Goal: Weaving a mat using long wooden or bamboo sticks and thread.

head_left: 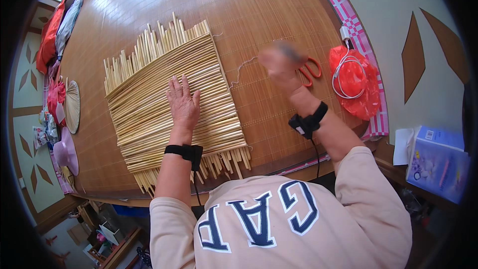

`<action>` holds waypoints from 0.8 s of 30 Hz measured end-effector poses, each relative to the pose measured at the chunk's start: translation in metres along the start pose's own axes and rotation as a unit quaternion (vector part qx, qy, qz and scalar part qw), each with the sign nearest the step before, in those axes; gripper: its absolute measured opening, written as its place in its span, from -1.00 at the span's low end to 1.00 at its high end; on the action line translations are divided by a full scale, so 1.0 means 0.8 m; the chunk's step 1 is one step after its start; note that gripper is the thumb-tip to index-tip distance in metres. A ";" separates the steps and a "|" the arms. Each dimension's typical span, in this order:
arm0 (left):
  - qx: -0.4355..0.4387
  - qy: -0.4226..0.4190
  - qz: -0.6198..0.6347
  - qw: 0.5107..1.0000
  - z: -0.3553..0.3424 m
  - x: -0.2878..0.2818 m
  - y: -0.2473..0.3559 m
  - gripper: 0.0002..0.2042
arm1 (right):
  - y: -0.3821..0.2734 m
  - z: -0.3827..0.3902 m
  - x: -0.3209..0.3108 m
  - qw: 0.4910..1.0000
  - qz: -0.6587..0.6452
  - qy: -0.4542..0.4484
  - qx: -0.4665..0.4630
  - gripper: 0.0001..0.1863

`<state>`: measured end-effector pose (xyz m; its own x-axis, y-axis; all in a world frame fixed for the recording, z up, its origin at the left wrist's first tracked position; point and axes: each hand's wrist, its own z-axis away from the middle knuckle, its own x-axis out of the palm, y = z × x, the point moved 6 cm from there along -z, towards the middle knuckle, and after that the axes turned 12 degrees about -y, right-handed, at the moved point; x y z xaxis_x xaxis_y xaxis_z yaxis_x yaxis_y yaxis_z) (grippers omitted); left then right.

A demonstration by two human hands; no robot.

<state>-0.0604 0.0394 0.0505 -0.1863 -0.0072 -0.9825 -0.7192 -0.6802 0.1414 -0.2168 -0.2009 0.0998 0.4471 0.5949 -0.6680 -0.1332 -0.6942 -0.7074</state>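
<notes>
My left hand (181, 102) lies flat, fingers apart, on a mat of pale wooden sticks (129, 114) bound in parallel rows, with uneven stick ends jutting out at top and bottom. My right hand (281, 72) is over the bare surface right of the mat, its fingers smeared in a blur with something dark among them, so I cannot tell what it holds. A thin white string (239, 72) runs from the mat's right edge toward it. Red-handled scissors (313, 69) lie just beside and partly behind that hand.
The mat sits on a brown slatted bed surface (274, 129). At its right edge are a red plastic bag (363, 99) with a white cable (334, 84) and, lower, a blue package (435, 164). A fan (72, 107), pink hat (66, 152) and bags (50, 35) line the left edge.
</notes>
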 end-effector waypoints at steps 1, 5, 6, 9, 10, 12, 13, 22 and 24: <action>-0.015 -0.022 -0.011 1.000 -0.004 0.007 0.003 -0.39 | -0.012 0.008 0.019 1.000 -0.011 -0.003 0.023 -0.90; -0.022 -0.023 -0.011 0.999 -0.004 0.020 0.019 -0.38 | -0.033 0.027 0.090 0.960 -0.244 -0.095 0.095 -0.90; -0.024 -0.007 -0.008 1.000 -0.003 0.018 0.020 -0.38 | -0.031 0.027 0.106 0.927 -0.345 -0.104 0.103 -0.89; -0.022 -0.008 -0.008 1.000 -0.006 0.018 0.020 -0.38 | -0.018 0.010 0.131 0.880 -0.451 -0.093 0.113 -0.86; -0.020 -0.003 -0.012 1.000 -0.006 0.016 0.021 -0.38 | -0.014 0.007 0.135 0.879 -0.454 -0.094 0.114 -0.86; -0.026 -0.011 -0.009 1.000 -0.005 0.015 0.025 -0.38 | -0.007 0.002 0.145 0.881 -0.441 -0.120 0.120 -0.86; -0.030 -0.016 -0.004 0.999 -0.006 0.014 0.026 -0.38 | -0.003 0.002 0.148 0.881 -0.442 -0.120 0.122 -0.86; -0.030 -0.005 -0.027 0.999 -0.006 0.017 0.029 -0.40 | 0.004 0.003 0.157 0.832 -0.523 -0.120 0.141 -0.86; -0.030 -0.004 -0.029 0.999 -0.006 0.019 0.029 -0.39 | 0.002 0.001 0.154 0.832 -0.526 -0.109 0.136 -0.87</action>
<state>-0.0767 0.0201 0.0384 -0.1501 0.0387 -0.9879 -0.6883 -0.7214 0.0763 -0.1625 -0.1289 0.0162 0.2759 0.8953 0.3497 0.0231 0.3575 -0.9336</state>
